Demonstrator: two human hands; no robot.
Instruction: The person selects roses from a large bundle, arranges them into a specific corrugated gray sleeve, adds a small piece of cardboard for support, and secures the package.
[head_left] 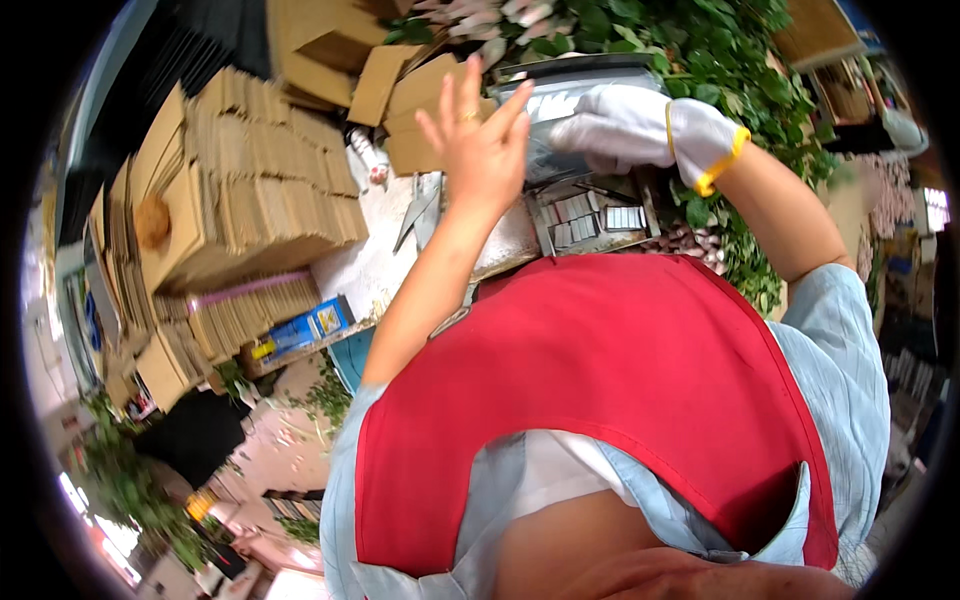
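My left hand [482, 145] is bare, with a ring on one finger, and is raised over the worktable with its fingers spread. It holds nothing. A white glove with a yellow cuff covers my right hand [640, 130]. Its fingers are stretched out and lie over or against a grey, see-through plastic-looking package [545, 105] with a dark upper edge. Whether they touch it is hard to tell. Just below that hand, a shallow tray [648, 222] holds several small silvery blocks that look like staple strips [575, 210]. A grey metal tool [424, 208], partly hidden by my left forearm, lies on the table.
Tall stacks of folded cardboard [270, 190] stand on the left. Loose cardboard pieces [420, 110] and a small white object with red marks [368, 157] lie behind my left hand. A blue box [312, 325] sits at the table's edge. Leafy stems [700, 60] fill the far right.
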